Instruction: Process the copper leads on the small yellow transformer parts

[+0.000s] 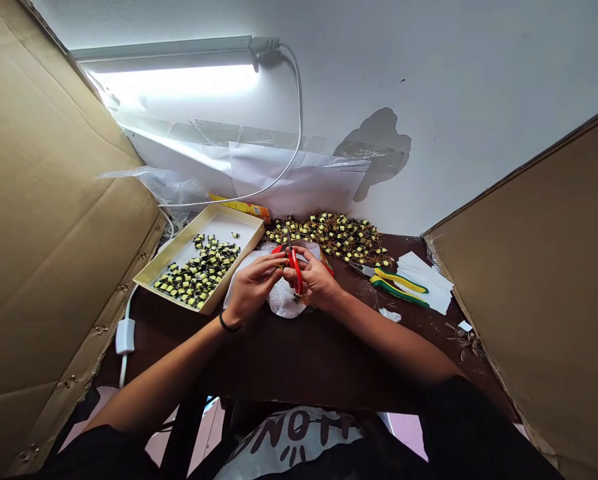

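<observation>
My right hand [319, 280] is closed around red-handled scissors [297, 272], whose dark blades point up toward the wall. Close beside it, my left hand [253, 285] is pinched shut; its fingertips meet the scissors, and the tiny thing between them is mostly hidden. Beneath both hands lies a round piece of silvery bubble wrap [285, 300] with a few copper-coloured wire bits. Behind them spreads a pile of small yellow-and-black coil parts [341, 237] with long thin wires. Left of my hands, similar parts with short leads [193, 273] lie in a shallow cream box [209, 307].
Yellow-green-handled pliers [401, 287] lie at the right beside white paper [426, 280]. A lit tube lamp [173, 77] hangs on the wall, its white cord [299, 100] looping down behind the box. Cardboard walls stand at left [43, 220] and right [543, 260] of the dark table [299, 360].
</observation>
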The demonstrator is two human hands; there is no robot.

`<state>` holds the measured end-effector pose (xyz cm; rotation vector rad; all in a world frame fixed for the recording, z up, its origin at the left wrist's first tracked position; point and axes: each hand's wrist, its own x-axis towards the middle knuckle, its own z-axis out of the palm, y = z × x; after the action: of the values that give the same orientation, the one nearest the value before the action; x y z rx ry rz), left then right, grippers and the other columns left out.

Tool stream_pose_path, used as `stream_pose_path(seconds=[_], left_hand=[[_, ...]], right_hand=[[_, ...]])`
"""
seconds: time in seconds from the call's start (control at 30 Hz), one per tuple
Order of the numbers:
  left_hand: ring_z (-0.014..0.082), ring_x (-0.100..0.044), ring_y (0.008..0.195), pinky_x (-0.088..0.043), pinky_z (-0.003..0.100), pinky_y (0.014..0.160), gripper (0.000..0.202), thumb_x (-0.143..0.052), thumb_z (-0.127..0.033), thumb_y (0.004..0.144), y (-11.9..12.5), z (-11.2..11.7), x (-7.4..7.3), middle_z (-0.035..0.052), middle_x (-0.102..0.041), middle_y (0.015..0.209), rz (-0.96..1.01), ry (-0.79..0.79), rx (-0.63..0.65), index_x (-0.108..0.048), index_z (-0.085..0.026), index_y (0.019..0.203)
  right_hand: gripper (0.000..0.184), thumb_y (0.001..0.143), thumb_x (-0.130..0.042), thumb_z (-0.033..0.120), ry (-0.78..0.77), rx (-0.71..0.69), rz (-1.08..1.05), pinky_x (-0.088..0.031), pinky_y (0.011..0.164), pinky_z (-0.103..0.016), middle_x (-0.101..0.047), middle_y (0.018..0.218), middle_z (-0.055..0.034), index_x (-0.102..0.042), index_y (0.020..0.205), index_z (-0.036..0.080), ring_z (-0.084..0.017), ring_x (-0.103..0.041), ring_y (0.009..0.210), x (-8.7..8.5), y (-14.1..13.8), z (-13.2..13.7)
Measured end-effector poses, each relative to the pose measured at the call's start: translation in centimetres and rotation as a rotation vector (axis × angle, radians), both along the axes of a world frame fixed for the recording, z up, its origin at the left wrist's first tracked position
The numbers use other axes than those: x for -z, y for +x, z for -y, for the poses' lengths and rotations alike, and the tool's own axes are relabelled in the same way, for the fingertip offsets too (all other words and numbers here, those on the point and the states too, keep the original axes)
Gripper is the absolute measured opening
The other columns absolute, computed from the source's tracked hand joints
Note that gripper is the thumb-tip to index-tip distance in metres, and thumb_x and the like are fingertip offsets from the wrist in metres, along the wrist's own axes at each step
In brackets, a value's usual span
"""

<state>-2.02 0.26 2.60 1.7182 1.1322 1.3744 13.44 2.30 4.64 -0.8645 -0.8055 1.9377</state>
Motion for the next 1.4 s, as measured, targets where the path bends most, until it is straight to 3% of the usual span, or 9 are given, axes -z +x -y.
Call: stream_pose_path(seconds=[0.13, 0.33, 0.53, 0.83, 0.97, 1.07, 1.23, 1.4], left_hand=[[0.0254, -0.064, 0.110, -0.054, 0.039, 0.093, 0.027, -0.070, -0.038, 0.079, -0.1, 0.0, -0.1, 0.0106, -0.071, 0.114, 0.075, -0.085, -0.005, -0.074, -0.019, 0.098], [0.0200, -0.070, 0.076, -0.060, 0.032, 0.069, 0.042, -0.074, -0.048, 0.071, -0.1, -0.1, -0.9, 0.0094, -0.074, 0.091, 0.198, -0.333, -0.008, -0.073, -0.014, 0.096], [0.0164, -0.066, 0.069, -0.057, 0.026, 0.058, 0.046, -0.075, -0.047, 0.070, 0.1, 0.1, -1.6, 0.0069, -0.071, 0.079, 0.190, -0.416, 0.013, -0.074, -0.013, 0.101], [0.0150, -0.064, 0.066, -0.056, 0.026, 0.056, 0.045, -0.076, -0.049, 0.069, -0.1, -0.3, -1.0, 0.0058, -0.070, 0.074, 0.233, -0.513, 0.100, -0.075, -0.015, 0.099], [0.0186, -0.068, 0.075, -0.056, 0.025, 0.057, 0.043, -0.078, -0.046, 0.066, 0.0, -0.4, -0.8, 0.0073, -0.073, 0.081, 0.293, -0.529, 0.099, -0.074, -0.015, 0.096], [0.0216, -0.070, 0.081, -0.056, 0.026, 0.058, 0.042, -0.079, -0.044, 0.066, 0.0, -0.4, -0.6, 0.0089, -0.073, 0.086, 0.305, -0.525, 0.093, -0.072, -0.015, 0.096], [0.0215, -0.070, 0.084, -0.055, 0.024, 0.059, 0.042, -0.079, -0.043, 0.067, 0.0, -0.4, -0.4, 0.0083, -0.072, 0.087, 0.313, -0.536, 0.099, -0.069, -0.015, 0.097], [0.0179, -0.069, 0.081, -0.053, 0.022, 0.059, 0.042, -0.080, -0.044, 0.067, 0.1, -0.3, -0.3, 0.0064, -0.071, 0.089, 0.356, -0.539, 0.084, -0.066, -0.016, 0.095]], right_hand=[[0.064, 0.048, -0.088, 0.028, 0.112, -0.002, 0.065, -0.050, 0.064, -0.021, -0.062, 0.081, 0.0047, -0.052, 0.101, 0.025, -0.010, -0.059, 0.070, 0.2, 0.0, -0.3], [0.047, 0.063, -0.079, 0.036, 0.477, 0.035, 0.418, -0.045, 0.067, -0.025, -0.056, 0.077, 0.0042, -0.056, 0.102, 0.022, -0.011, -0.053, 0.072, -1.0, 2.0, -2.0], [0.038, 0.069, -0.073, 0.035, 0.710, -0.202, 0.695, -0.036, 0.059, -0.024, -0.050, 0.067, 0.0060, -0.062, 0.102, 0.018, -0.009, -0.044, 0.061, -2.3, 4.2, -3.1], [0.037, 0.073, -0.069, 0.038, 0.757, -0.216, 0.761, -0.038, 0.060, -0.024, -0.055, 0.069, 0.0037, -0.063, 0.103, 0.017, -0.011, -0.048, 0.062, -2.0, 4.3, -3.1], [0.034, 0.077, -0.062, 0.020, 0.914, -0.301, 1.067, -0.041, 0.066, -0.023, -0.066, 0.084, -0.0017, -0.062, 0.110, 0.016, -0.013, -0.056, 0.071, -2.3, 5.1, -3.5], [0.037, 0.081, -0.055, 0.015, 0.997, -0.355, 1.352, -0.042, 0.073, -0.025, -0.070, 0.098, -0.0070, -0.058, 0.118, 0.017, -0.017, -0.063, 0.083, -2.5, 5.8, -3.6], [0.037, 0.086, -0.052, 0.017, 0.961, -0.530, 1.738, -0.044, 0.070, -0.029, -0.071, 0.103, -0.0157, -0.052, 0.123, 0.014, -0.027, -0.067, 0.091, -2.6, 6.2, -3.5], [0.034, 0.085, -0.047, 0.007, 0.931, -0.582, 1.848, -0.048, 0.073, -0.032, -0.069, 0.104, -0.0181, -0.054, 0.118, 0.014, -0.029, -0.066, 0.098, -2.0, 5.6, -3.1]])
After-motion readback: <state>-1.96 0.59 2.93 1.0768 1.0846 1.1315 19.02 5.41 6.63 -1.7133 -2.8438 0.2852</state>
